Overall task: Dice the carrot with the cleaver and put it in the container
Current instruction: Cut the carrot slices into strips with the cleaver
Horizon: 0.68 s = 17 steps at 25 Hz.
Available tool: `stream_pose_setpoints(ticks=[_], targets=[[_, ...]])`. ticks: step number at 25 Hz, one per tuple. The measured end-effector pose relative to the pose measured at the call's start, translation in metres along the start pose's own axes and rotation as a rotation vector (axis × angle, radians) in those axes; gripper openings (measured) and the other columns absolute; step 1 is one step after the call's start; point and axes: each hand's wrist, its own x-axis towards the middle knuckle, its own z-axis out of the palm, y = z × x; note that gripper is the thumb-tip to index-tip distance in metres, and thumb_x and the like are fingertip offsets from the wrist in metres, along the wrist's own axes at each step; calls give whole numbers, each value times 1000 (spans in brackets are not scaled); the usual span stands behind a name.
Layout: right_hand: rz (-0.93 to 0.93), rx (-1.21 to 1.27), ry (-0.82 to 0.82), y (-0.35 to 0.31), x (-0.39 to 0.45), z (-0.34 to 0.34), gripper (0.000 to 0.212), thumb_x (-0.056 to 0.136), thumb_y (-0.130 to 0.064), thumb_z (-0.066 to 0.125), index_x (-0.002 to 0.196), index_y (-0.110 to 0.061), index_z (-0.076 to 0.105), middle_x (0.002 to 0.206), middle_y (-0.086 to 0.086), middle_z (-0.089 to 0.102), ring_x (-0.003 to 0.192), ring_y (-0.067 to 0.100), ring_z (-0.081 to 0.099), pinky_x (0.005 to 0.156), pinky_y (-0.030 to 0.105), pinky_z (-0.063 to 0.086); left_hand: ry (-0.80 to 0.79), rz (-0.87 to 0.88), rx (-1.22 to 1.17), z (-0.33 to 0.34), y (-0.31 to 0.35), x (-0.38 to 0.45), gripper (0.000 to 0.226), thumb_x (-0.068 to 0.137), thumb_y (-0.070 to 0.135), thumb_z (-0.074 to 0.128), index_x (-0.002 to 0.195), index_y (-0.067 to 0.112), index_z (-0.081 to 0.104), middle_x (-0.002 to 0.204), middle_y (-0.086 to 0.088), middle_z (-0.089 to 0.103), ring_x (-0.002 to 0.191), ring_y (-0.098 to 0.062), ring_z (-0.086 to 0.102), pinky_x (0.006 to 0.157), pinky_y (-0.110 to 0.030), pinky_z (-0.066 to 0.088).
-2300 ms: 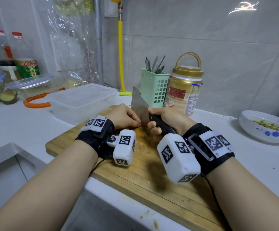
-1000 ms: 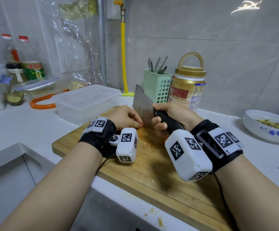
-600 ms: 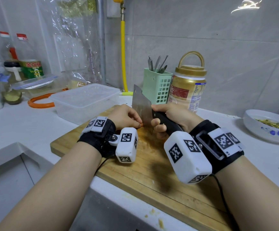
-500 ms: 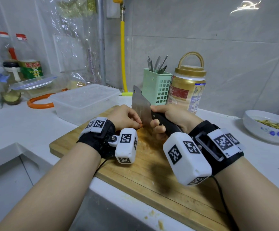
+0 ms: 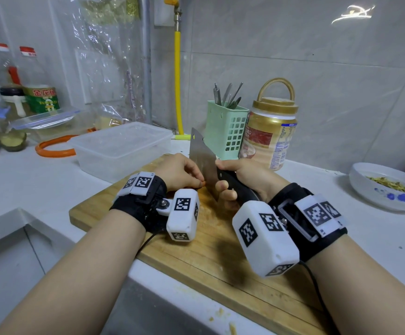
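While the right hand [image 5: 242, 176] grips the cleaver [image 5: 202, 158], blade upright.
The left hand's [image 5: 181, 171] curled fingers [image 5: 195, 176] pin the carrot [image 5: 203, 183] just beside the blade.

You are in a home kitchen. Grey tiled wall [image 5: 317, 56] behind a white counter [image 5: 22, 170]. Wooden cutting board [image 5: 220, 257] at the counter's near edge. Toward the back edge: mint-green plastic utensil basket [image 5: 228, 129] with metal cutlery, gold-lidded jar [image 5: 269, 134], clear plastic lidded container [image 5: 121, 148]. Oil bottles [image 5: 37, 81] at the far left corner. Yellow gas pipe [image 5: 177, 81] runs up the wall. White bowl [image 5: 385, 189] with scraps at the right edge.
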Motion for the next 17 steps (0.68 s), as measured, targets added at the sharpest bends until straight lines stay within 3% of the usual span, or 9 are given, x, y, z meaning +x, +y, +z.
stream_pose_setpoints(ticks=[2,6,12,17], targets=[[-5,7,-2,1,1,0,24,101,-33,42,90,-12,38,53,2,41,32,12,37,43,20,28,3,-5,-1,0,0,0,16,76,13,80,70,25,72,63,10,65,60,-2,57,65,-21,45],[17,58,-20,-1,1,-3,22,102,-33,40,96,-12,36,50,1,41,31,12,36,40,15,28,6,-4,-21,0,-1,1,18,75,12,81,70,27,74,81,-1,73,74,-9,63,82,-31,55],[37,61,-35,-4,2,-10,22,101,-33,41,101,-13,33,51,1,42,32,12,37,44,18,28,35,0,-7,0,-3,1,10,71,14,84,71,21,77,75,0,73,74,-14,66,84,-40,57],[19,62,-12,-6,1,-15,19,101,-31,42,101,-14,34,53,1,42,32,11,37,45,19,29,20,8,-13,0,0,-1,12,73,14,83,70,23,76,68,14,72,67,1,63,75,-28,53]])
